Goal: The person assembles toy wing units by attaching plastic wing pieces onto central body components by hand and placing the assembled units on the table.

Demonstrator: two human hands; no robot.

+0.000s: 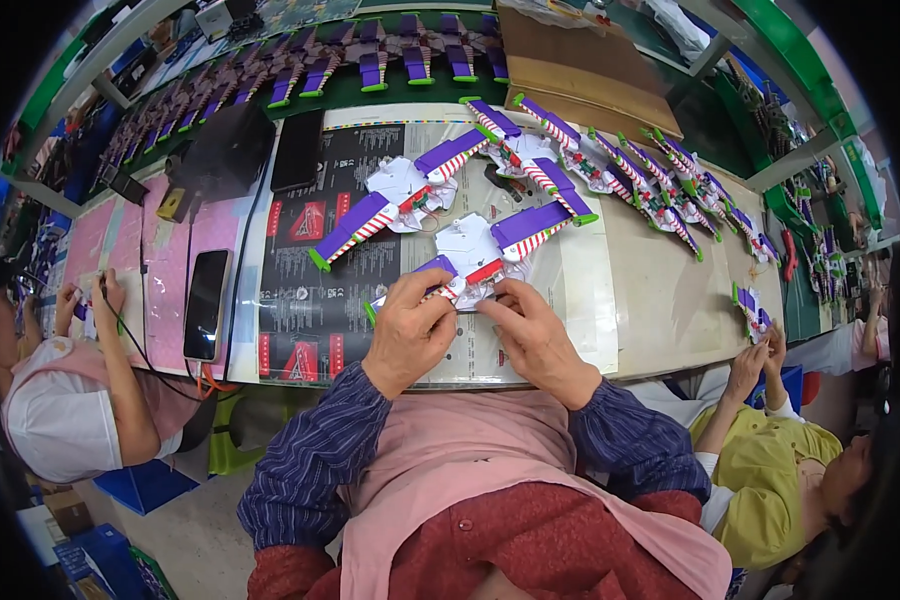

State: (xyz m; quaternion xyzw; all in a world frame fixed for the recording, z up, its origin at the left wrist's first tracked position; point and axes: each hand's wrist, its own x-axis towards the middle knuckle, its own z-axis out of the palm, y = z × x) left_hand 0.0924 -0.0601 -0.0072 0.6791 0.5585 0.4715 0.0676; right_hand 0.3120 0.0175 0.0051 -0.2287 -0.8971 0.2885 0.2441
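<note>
A toy wing pack (467,242) with a white body, purple wings, red-and-white stripes and green tips lies on the table before me. My left hand (408,332) is closed on its left wing near the body, fingers bent over the striped edge. The fingers of my right hand (538,338) pinch the lower right of the body, beside a red opening with small parts inside. What the right fingertips hold there is too small to make out. Just beyond lies another wing pack (398,182), and more (510,130) overlap behind it.
A black phone (208,305) with cables and a dark box (232,150) stand at left. Wing packs (660,180) are heaped at right; rows of them (375,62) lie on the green surface behind. A cardboard box (585,70) stands at the back. Co-workers (780,470) sit on both sides.
</note>
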